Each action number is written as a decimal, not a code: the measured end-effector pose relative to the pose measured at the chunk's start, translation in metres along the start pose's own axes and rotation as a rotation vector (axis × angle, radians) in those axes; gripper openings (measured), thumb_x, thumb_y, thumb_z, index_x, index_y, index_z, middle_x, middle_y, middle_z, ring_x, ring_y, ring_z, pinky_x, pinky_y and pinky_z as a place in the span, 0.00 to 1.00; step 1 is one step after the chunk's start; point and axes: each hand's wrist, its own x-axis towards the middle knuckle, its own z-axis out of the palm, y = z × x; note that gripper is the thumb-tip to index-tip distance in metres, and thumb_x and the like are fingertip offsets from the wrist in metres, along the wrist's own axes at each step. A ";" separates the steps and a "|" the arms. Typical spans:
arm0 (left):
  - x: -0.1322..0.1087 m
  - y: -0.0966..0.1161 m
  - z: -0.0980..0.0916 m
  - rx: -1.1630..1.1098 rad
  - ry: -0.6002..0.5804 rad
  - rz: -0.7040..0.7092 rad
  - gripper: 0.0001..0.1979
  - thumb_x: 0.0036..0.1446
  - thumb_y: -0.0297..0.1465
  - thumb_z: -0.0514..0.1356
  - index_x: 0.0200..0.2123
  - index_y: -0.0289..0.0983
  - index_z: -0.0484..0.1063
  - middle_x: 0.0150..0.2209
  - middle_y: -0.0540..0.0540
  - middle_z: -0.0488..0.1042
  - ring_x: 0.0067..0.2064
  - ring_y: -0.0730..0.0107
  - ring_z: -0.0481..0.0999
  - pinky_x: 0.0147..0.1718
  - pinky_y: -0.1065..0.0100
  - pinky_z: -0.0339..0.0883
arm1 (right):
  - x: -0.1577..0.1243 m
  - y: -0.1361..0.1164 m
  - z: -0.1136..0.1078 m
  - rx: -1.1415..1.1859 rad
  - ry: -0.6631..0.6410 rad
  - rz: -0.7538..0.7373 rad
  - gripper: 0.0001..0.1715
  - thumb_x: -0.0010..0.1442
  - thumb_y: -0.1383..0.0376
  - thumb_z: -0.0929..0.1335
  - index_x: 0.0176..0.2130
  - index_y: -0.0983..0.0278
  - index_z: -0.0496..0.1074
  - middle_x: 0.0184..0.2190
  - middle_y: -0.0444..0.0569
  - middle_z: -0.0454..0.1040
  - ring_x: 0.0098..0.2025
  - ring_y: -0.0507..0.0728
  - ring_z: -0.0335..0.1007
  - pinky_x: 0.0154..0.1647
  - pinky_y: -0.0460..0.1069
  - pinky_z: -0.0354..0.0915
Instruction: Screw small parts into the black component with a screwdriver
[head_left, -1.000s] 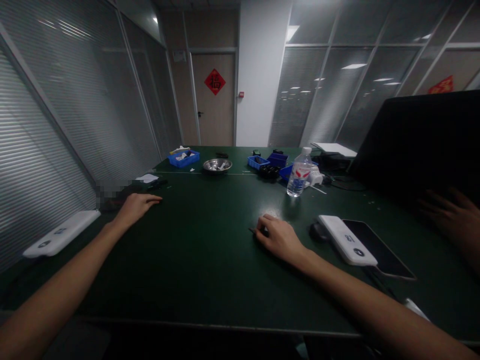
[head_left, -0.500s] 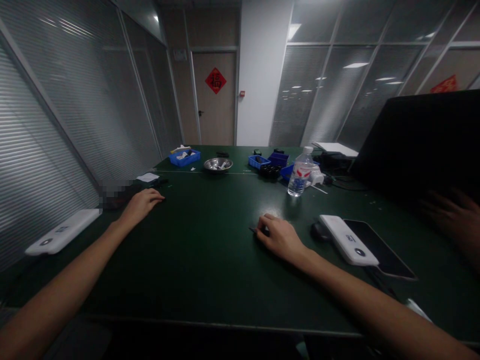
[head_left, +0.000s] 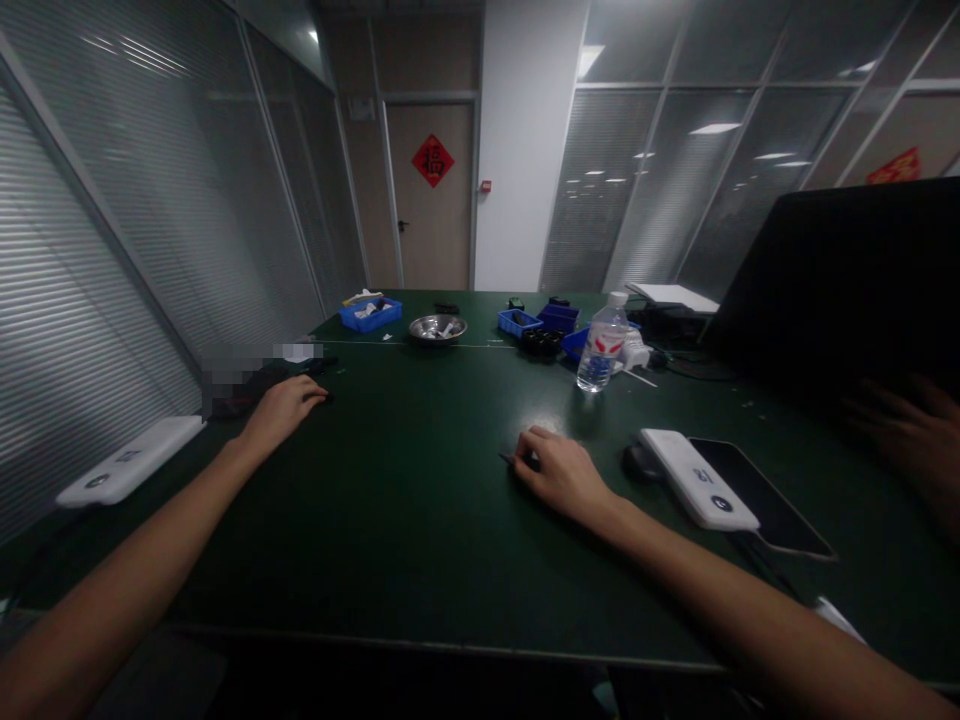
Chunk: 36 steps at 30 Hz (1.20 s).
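Hands rest well apart on the table (head_left: 420,540). Near its middle the right hand (head_left: 562,472) is curled tight on a small dark stick (head_left: 510,461), with a white box (head_left: 697,480) near the wrist. By the wall the left hand (head_left: 281,408) lies flat and loose, fingertips next to a dark lump (head_left: 259,384).

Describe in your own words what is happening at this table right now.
A person has both arms stretched over a dark green table. The right hand pinches a thin dark tool against the tabletop; its kind is too dim to tell. The left hand lies open by dark items at the left edge. A white device and black phone lie beside the right hand; another person's hand shows at far right.
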 end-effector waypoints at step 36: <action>0.001 0.005 -0.001 0.173 -0.015 0.078 0.16 0.64 0.37 0.55 0.44 0.37 0.79 0.48 0.40 0.79 0.49 0.54 0.77 0.50 0.56 0.68 | 0.000 0.001 0.003 0.014 0.039 -0.025 0.08 0.66 0.60 0.66 0.40 0.61 0.73 0.40 0.48 0.74 0.37 0.55 0.71 0.34 0.48 0.60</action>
